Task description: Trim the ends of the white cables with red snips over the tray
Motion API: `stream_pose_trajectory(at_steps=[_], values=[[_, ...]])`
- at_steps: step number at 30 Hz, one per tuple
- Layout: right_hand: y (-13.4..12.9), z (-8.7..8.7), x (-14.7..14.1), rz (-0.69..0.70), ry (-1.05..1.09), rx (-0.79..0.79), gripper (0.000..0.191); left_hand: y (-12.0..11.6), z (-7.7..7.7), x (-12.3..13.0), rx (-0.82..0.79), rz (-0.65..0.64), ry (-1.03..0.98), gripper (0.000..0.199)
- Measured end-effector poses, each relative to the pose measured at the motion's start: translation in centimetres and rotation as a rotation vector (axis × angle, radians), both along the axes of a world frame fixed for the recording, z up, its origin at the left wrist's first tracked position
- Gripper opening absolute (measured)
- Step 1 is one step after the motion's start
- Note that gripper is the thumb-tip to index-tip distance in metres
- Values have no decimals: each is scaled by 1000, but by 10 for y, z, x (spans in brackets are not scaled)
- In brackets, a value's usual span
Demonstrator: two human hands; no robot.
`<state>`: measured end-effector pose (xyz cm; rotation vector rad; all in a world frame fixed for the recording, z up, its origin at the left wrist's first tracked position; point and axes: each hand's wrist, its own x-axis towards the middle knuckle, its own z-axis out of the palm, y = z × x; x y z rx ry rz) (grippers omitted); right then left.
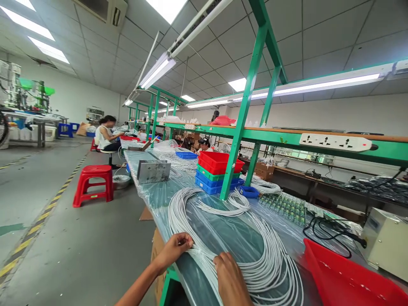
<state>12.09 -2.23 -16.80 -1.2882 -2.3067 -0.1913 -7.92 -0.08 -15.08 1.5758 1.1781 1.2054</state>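
Note:
A large loop of white cable (pixel 182 212) lies on the plastic-covered bench (pixel 223 231), its strands spreading towards the right and the near edge. My left hand (pixel 178 248) is at the left side of the loop, thumb and fingertips pressed together beside the strands; what they pinch, if anything, is too small to make out. My right hand (pixel 228 274) rests over the near part of the cable, back of the hand up, its fingertips bent down at the strands and partly hidden. A smaller cable coil (pixel 239 203) sits behind the big loop.
Red, green and blue bins (pixel 212 176) are stacked beside a green post (pixel 244 110). Green circuit boards (pixel 283 207), a black cord, a beige box (pixel 387 242) and a red tray (pixel 353 276) stand right. A metal block (pixel 154 171) is further back. A seated person (pixel 106 134) is far left.

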Motion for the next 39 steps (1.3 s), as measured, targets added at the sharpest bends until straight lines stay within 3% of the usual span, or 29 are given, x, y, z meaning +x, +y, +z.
stream_pose_trajectory(at_steps=[5, 11, 19, 23, 24, 26, 28, 34, 39], values=[[4, -2, 9, 79, 23, -1, 39, -1, -2, 5, -4, 64, -1, 22], [7, -10, 6, 65, 66, 41, 33, -6, -11, 16, 28, 193, -82, 24], [0, -7, 5, 30, 84, 40, 30, -1, -8, 20, 27, 172, -139, 21], [-1, -2, 0, 12, 116, -4, 6, 6, -7, 20, 57, 122, -144, 16], [0, -1, -2, 5, 128, -15, 9, 9, -7, 19, 56, 105, -141, 17], [1, -1, -6, -7, 141, -38, 39, 13, -7, 15, 37, 68, -132, 18], [3, -4, -10, -13, 139, -77, 56, 17, -7, 10, 10, 35, -120, 19], [4, -6, -9, -45, 154, -171, 50, 26, -5, 1, -46, -32, -45, 16], [4, 1, -2, -49, 140, -237, 53, 34, 3, -19, -33, 13, 80, 18]])
